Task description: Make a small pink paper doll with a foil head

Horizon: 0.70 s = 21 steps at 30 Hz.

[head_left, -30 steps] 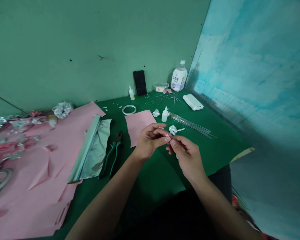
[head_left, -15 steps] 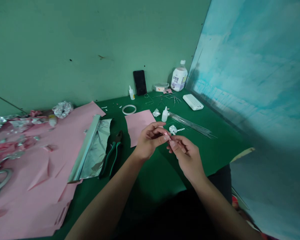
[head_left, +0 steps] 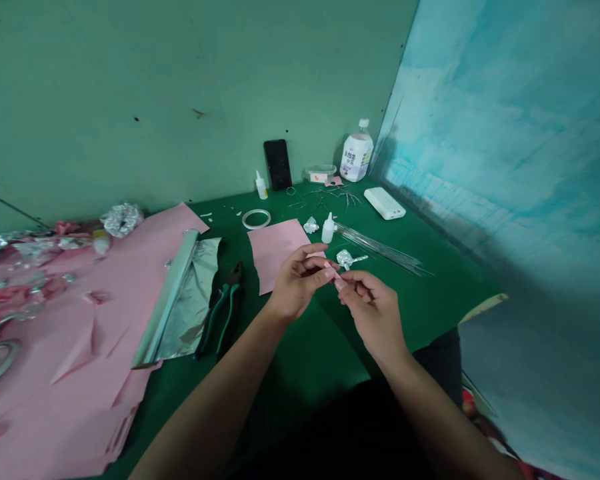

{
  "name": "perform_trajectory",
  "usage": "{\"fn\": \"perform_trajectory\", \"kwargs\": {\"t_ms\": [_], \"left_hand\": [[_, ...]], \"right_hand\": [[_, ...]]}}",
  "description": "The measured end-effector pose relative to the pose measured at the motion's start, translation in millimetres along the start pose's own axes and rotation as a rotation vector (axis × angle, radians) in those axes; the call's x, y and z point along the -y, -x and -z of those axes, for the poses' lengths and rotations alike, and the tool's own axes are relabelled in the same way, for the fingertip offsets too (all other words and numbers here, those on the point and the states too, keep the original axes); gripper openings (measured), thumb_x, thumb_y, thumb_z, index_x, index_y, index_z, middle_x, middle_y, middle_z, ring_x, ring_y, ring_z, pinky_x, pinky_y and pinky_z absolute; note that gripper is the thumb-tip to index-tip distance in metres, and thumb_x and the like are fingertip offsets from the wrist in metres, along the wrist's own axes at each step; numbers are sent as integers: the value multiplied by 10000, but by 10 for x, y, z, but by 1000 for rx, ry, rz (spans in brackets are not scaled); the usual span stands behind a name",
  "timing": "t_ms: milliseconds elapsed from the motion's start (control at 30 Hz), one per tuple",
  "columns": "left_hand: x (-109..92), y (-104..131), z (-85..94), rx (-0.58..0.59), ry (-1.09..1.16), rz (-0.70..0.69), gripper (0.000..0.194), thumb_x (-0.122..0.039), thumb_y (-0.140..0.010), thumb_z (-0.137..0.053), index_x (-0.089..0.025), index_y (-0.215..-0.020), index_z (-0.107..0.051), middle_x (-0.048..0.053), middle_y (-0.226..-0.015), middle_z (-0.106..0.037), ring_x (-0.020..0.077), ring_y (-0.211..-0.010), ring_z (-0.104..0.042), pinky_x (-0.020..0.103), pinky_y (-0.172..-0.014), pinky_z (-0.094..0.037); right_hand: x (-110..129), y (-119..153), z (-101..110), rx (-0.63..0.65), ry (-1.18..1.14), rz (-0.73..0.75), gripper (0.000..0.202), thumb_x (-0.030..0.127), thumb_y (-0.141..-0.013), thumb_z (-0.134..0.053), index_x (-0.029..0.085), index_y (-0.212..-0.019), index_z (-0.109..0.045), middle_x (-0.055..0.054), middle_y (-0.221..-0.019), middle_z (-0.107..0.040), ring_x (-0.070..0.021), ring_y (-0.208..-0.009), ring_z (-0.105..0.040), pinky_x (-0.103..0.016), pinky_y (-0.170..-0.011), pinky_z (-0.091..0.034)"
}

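A small pink paper piece [head_left: 332,269] is pinched between both hands near the middle of the view. My left hand [head_left: 297,281] has its thumb and fingertips on the piece's upper left end. My right hand [head_left: 371,302] grips the lower right end between thumb and curled fingers. Just beyond the hands lie a crumpled foil piece with a stem [head_left: 345,258] and a small white glue bottle [head_left: 329,229], standing upright. A pink paper sheet [head_left: 280,250] lies flat behind my left hand.
Pliers [head_left: 229,303], a foil roll [head_left: 169,293] and large pink sheets [head_left: 75,347] lie to the left. Thin wires [head_left: 385,249] and a white power bank [head_left: 385,203] lie right. A phone [head_left: 278,165], tape ring [head_left: 257,219] and bottle [head_left: 357,157] are at the back.
More of the pink piece shows between my fingertips, and my hands are slightly farther apart. The whole view has shifted a little.
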<state>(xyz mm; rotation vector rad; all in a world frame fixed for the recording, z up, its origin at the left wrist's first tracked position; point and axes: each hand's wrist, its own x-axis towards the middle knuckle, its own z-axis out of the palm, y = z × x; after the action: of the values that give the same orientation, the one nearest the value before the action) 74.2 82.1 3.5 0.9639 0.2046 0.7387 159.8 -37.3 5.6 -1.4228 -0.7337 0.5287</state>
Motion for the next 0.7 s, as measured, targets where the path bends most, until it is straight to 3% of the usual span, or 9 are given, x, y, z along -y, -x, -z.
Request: {"fn": "perform_trajectory", "kwargs": {"t_ms": [300,533,600,700], "left_hand": [[47,-19,21,-67,-112,-68,352,-198,-673,-863,-182,-976,-683,-4,-735,-716,134,-702,-677,262,-659,-546],[91,-17,59,-10,-216,3,440,-184,-707,-833,-181,-1101,-638,26,-789,-731,166,-796,-699,311,-767,-548],[95,-39,80,-44,-224,-3,445,-203,-708,-833,-170,-1098,-623,29,-772,-728,159,-730,-691,306,-722,-541],[84,-99,142,-195,-211,-26,530,-230,-681,-849,-163,-1130,-575,-2,-711,-699,143,-647,-667,296,-663,-528]], "right_hand": [[-42,19,13,12,19,0,173,370,-834,-700,208,-895,-709,-11,-735,-657,-121,-602,-559,-246,-531,-431],[-69,-9,-15,28,-52,-99,241,414,-829,-678,180,-881,-701,-9,-672,-636,-135,-588,-581,-270,-563,-477],[-111,-80,67,2,57,-76,301,461,-859,-619,174,-901,-698,-35,-703,-666,-157,-606,-608,-283,-562,-481],[-204,-251,240,-159,524,48,385,500,-886,-543,156,-990,-680,-108,-888,-713,-229,-774,-662,-346,-674,-502]]}}
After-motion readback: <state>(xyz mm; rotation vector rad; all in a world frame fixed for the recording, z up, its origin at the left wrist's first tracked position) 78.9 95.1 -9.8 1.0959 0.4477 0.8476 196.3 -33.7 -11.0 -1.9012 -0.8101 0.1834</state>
